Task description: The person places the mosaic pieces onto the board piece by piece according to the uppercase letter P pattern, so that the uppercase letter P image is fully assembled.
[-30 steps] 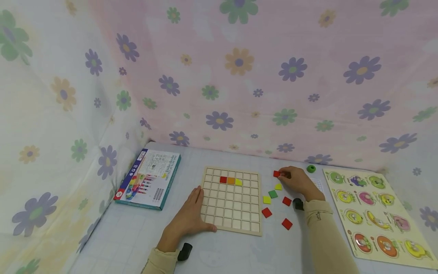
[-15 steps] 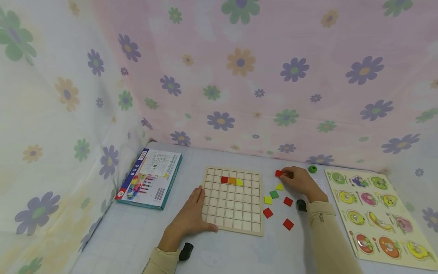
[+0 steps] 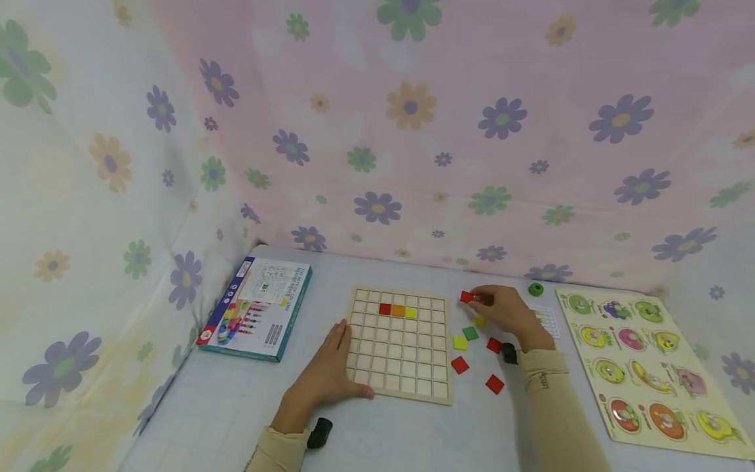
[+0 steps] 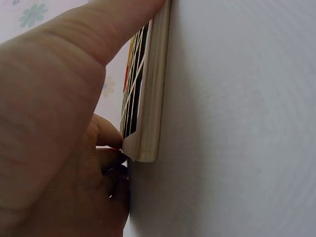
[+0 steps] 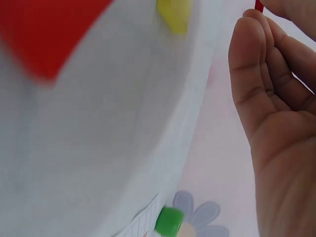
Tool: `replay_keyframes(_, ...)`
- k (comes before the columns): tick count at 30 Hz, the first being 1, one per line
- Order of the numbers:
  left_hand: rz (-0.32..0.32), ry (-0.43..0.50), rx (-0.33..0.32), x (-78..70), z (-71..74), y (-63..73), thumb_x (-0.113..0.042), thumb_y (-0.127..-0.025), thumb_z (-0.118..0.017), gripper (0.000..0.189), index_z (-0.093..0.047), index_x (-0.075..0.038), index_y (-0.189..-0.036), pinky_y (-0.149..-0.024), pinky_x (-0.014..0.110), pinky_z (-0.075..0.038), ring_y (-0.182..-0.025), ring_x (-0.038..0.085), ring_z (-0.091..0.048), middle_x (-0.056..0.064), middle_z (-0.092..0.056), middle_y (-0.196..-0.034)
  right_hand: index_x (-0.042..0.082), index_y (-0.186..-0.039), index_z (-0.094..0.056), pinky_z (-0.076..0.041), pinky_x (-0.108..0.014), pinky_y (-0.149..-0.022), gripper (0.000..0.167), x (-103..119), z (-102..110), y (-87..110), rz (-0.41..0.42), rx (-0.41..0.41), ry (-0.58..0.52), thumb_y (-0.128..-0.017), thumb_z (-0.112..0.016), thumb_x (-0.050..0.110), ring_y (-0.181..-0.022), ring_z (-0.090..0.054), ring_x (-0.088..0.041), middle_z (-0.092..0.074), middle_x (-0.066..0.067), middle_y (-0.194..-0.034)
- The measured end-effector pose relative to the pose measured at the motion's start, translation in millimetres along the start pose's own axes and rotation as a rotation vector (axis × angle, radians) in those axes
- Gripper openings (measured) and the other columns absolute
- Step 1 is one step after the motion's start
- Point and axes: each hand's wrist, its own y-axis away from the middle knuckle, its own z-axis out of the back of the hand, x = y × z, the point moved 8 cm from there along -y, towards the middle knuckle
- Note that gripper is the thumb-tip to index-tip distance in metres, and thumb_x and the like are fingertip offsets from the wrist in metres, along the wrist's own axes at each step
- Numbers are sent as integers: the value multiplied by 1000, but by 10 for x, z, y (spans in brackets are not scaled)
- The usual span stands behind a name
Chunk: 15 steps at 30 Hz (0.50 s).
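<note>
My left hand (image 3: 324,373) rests against the near left corner of a wooden grid board (image 3: 401,367), fingers stretched along its left side and thumb along the front edge. Its side rim (image 4: 150,103) shows close up in the left wrist view. A red tile (image 3: 385,309), an orange tile (image 3: 398,311) and a yellow tile (image 3: 411,313) sit side by side in the board's second row. Right of the board, my right hand (image 3: 510,318) pinches another red square tile (image 3: 466,297) between thumb and fingertips; only a sliver of this red tile (image 5: 259,6) shows in the right wrist view.
Loose tiles lie right of the board, among them a green tile (image 3: 470,333), a yellow tile (image 3: 460,343) and a red tile (image 3: 495,383). A green bead (image 3: 535,289) and gridded paper (image 3: 547,320) sit near a fruit puzzle board (image 3: 643,351). Far left lies a toy box (image 3: 274,334).
My right hand has moved left toward the board with the red tile between its fingers, uncovering more of the gridded paper. The left hand and the board stay put.
</note>
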Motion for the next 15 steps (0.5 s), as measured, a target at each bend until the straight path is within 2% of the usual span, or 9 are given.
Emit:
replay_keyframes(8,23,-20,9,35,-18,-13,-67,-63,-89,142,-12,-2,-163,-128,52,-23,-161,33,-6,14,-6,-173,5,-127,-70,-58,-45,-89,37,169,-118,-31,72,-38,-41,-97,-71,26,-97,-69,-23,-74,-8,-104)
replay_keyframes(15,16,-9,13,25,-16,-21,-66,-62,-89,143,-12,-1,-163,-127,53,-23,-161,34,-7,15,-6,-173,6,-123,-71,-58,-41,-86,35,375,-255,-54,114,-24,-62,-95,-73,27,-93,-67,-19,-74,-5,-101)
